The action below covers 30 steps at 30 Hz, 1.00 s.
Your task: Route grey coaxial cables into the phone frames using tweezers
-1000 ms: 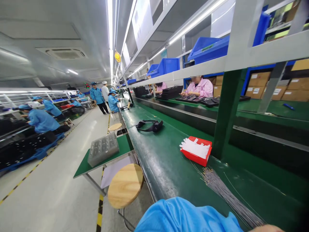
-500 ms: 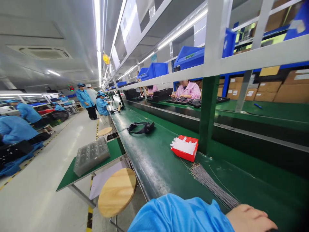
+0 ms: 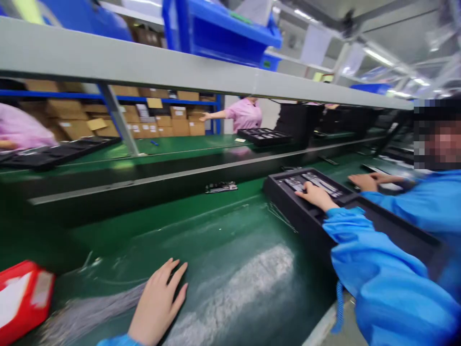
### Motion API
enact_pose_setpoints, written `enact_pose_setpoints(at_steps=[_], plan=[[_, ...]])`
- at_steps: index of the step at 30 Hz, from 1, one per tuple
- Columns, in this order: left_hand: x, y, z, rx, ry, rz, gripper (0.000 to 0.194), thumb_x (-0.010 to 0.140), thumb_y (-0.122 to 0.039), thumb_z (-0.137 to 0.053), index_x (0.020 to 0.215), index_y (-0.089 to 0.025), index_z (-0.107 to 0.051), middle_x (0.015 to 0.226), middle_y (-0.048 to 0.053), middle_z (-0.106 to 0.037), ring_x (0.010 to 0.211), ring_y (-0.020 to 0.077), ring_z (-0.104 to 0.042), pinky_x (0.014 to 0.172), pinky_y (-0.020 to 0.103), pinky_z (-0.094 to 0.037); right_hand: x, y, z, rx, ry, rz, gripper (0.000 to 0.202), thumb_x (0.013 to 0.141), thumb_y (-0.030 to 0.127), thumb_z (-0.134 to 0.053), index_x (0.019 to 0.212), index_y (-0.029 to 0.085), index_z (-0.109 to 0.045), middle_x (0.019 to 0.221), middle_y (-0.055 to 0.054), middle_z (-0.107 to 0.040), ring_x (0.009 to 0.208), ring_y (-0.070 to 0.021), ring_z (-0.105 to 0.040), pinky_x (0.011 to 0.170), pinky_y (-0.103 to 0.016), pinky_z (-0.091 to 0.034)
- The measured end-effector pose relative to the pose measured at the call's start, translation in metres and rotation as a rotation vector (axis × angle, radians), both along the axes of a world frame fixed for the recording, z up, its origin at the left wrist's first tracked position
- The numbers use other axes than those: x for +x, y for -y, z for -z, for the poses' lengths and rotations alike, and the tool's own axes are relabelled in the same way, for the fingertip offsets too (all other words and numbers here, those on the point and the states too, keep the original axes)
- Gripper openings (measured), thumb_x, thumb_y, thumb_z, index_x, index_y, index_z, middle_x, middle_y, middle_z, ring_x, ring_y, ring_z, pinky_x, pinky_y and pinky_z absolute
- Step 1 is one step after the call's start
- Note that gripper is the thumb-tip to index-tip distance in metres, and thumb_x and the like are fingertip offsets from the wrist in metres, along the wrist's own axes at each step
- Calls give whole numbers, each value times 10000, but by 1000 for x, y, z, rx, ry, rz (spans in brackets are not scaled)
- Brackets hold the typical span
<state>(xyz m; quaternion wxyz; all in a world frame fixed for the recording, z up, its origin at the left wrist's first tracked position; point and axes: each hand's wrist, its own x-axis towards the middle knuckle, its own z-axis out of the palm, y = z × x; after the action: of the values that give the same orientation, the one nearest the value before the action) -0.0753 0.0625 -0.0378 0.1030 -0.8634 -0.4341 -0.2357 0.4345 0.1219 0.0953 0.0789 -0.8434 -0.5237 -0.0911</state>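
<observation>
My left hand (image 3: 158,302) lies palm down on the green bench with its fingers apart, holding nothing. Its edge rests by a bundle of thin grey cables (image 3: 97,310), partly covering one end. Farther off to the right, my right hand (image 3: 319,196) reaches over a black tray (image 3: 298,211). Thumb and forefinger are a little apart, with the fingertips at a circuit board (image 3: 293,183); no lifted part shows in them. More boards (image 3: 321,183) sit in the tray's slots.
A red bin (image 3: 43,294) of white strips stands at the left. A loose circuit board (image 3: 221,187) lies against the back ledge. Another black tray (image 3: 399,226) adjoins on the right, beside a co-worker's hands (image 3: 374,181). A shelf beam (image 3: 216,72) runs overhead.
My view has swung far to the right, from along the bench to the tray and co-worker. Both my hands now show; earlier one hand was visible near the cables.
</observation>
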Motion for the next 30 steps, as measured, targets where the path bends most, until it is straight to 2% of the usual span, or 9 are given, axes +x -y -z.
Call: enact_pose_setpoints(at_steps=[4,7,9,11,13,16,19,23,30], plan=[[-11,-1,-3,50,-9,26,324,805,-396,-459,1052,-226,-582,1051,59,-605,972,230,-579,792,345,-504,13,10,-14,51,36,21,407,769,497,-539,960,138,-527,874,-99,-604,807,-229,-568,665,-343,-435],[-17,-2,-11,49,-6,8,271,832,-378,-416,932,-219,-611,924,44,-633,828,185,-609,734,289,-504,-15,5,-29,107,80,-107,409,797,512,-460,968,141,-484,906,-128,-590,829,-250,-545,665,-335,-393],[-19,-3,-15,50,-9,-4,273,860,-351,-378,843,-214,-613,839,34,-630,741,161,-600,682,263,-491,-49,8,-31,96,105,-283,375,799,505,-456,957,166,-478,931,-99,-580,843,-217,-529,698,-307,-377],[-19,-4,-19,60,-18,-5,293,877,-319,-351,780,-212,-606,787,26,-617,687,149,-580,643,255,-470,-91,15,-21,34,117,-493,352,756,516,-519,923,206,-496,934,-53,-578,858,-186,-518,710,-271,-366],[-18,-2,-22,61,-26,-4,286,881,-288,-351,770,-210,-603,780,23,-610,683,144,-569,636,252,-455,-133,24,-1,-36,124,-668,370,704,530,-578,914,231,-522,930,-35,-576,857,-183,-512,701,-268,-358],[-15,2,-27,17,-21,-33,215,867,-278,-396,863,-203,-597,859,34,-609,776,155,-566,691,260,-451,-176,35,35,-90,127,-806,377,693,496,-609,964,245,-535,987,-48,-570,882,-207,-506,677,-282,-355],[-12,6,-33,-82,-27,-77,167,835,-255,-441,906,-194,-580,895,43,-598,838,176,-547,730,290,-447,-188,41,61,-80,129,-797,331,796,437,-510,1028,202,-527,1023,-116,-561,891,-256,-502,653,-320,-362],[-10,6,-38,-167,-35,-107,127,816,-189,-448,819,-185,-574,851,39,-584,810,170,-522,714,292,-422,-189,54,76,-34,176,-784,360,839,478,-423,967,168,-555,988,-161,-568,859,-276,-498,625,-339,-380],[-4,7,-37,-160,-41,-105,135,831,-155,-438,785,-182,-562,821,27,-572,807,161,-497,731,291,-384,-229,105,83,-101,-46,-1361,180,842,335,-480,920,198,-566,914,-89,-557,861,-217,-463,710,-332,-366]])
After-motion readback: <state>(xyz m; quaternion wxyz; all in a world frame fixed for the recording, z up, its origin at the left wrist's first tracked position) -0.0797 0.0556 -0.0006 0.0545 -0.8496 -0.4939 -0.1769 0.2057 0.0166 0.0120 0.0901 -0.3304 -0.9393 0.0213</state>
